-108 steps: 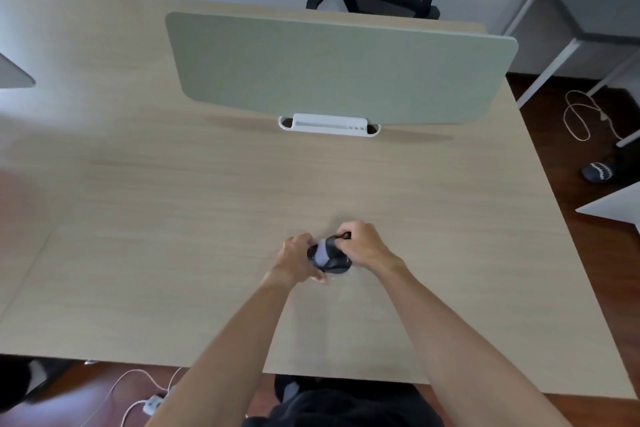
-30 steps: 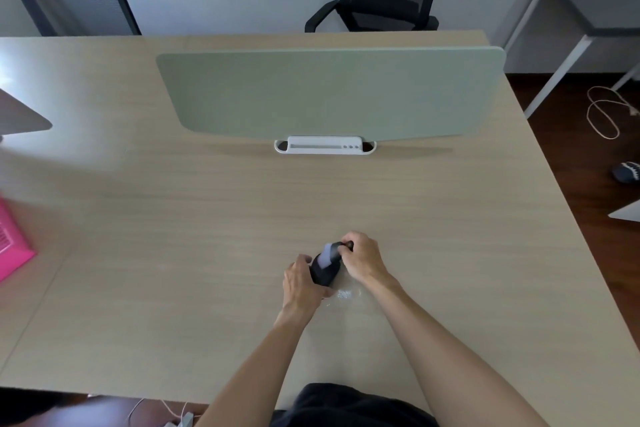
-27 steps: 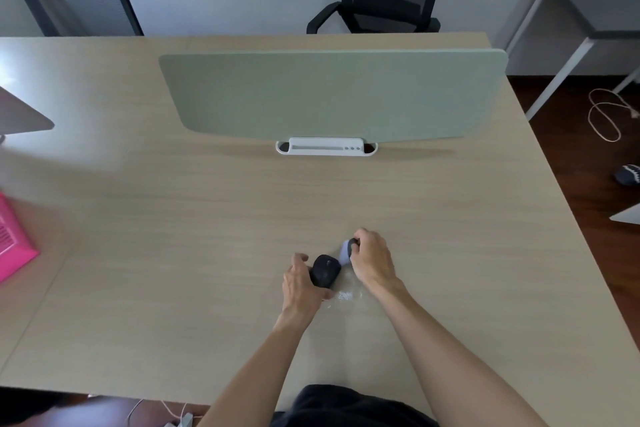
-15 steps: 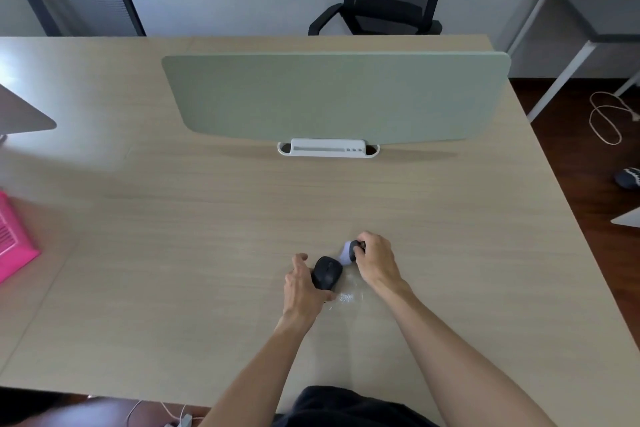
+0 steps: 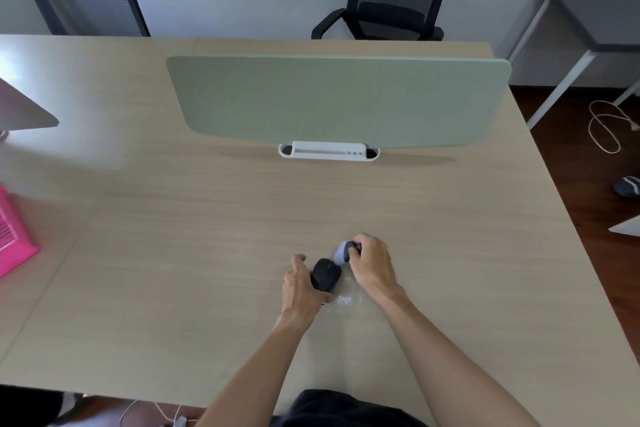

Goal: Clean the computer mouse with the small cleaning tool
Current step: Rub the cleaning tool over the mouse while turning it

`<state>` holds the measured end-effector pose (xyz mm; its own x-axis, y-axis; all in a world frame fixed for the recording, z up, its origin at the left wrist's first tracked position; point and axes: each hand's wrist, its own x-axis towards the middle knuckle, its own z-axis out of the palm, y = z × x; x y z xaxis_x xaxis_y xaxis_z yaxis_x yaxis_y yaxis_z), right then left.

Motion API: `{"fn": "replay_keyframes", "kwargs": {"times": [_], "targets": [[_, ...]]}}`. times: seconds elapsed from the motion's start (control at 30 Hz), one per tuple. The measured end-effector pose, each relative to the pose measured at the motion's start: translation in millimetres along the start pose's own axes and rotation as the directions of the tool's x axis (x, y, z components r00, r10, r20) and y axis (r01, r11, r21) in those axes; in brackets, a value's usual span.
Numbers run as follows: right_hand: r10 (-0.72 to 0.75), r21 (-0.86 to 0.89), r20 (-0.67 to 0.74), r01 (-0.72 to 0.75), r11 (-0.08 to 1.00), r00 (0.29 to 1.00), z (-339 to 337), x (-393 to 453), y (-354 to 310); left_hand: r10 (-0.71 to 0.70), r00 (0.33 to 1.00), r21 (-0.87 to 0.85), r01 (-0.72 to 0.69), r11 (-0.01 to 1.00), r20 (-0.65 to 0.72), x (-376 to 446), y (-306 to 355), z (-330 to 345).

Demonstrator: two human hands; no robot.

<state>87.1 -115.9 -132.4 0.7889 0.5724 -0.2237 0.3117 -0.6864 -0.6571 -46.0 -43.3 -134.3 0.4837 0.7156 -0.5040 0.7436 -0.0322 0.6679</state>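
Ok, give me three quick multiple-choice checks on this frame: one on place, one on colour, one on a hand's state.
1. The mouse lies where?
A. beside the pink tray
B. on the desk, at the left hand
C. on a chair

2. What colour is the pad of the cleaning tool?
A. pale blue-grey
B. red
C. yellow

3. What is the right hand doing?
A. lying flat
B. gripping the tool
C. out of view

Answers: 1 B, the left hand steadies it; 2 A, the light pad shows; 3 B, the fingers curl round it.

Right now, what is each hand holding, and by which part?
The left hand grips the black mouse by its left side. The right hand pinches the small cleaning tool at its dark end, with the pale end toward the mouse.
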Motion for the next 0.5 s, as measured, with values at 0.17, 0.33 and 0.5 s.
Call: {"fn": "replay_keyframes", "kwargs": {"times": [0.17,0.33,0.5], "targets": [[-0.002,0.073,0.062,-0.003,0.997,0.998,-0.8,-11.5,13.8,0.019,1.0,0.043,-0.02,0.999,0.017,1.1,3.8,-2.3],[-0.032,0.019,-0.019,0.032,0.999,0.999,-1.0,-17.1,21.2,0.027,0.999,0.086,-0.03,0.996,0.036,1.3,4.5,-2.7],[-0.047,0.165,0.032,0.041,0.985,0.998,6.0,-26.4,14.3,0.031,0.998,0.095,-0.035,0.995,0.046,1.9,4.5,-2.7]]}}
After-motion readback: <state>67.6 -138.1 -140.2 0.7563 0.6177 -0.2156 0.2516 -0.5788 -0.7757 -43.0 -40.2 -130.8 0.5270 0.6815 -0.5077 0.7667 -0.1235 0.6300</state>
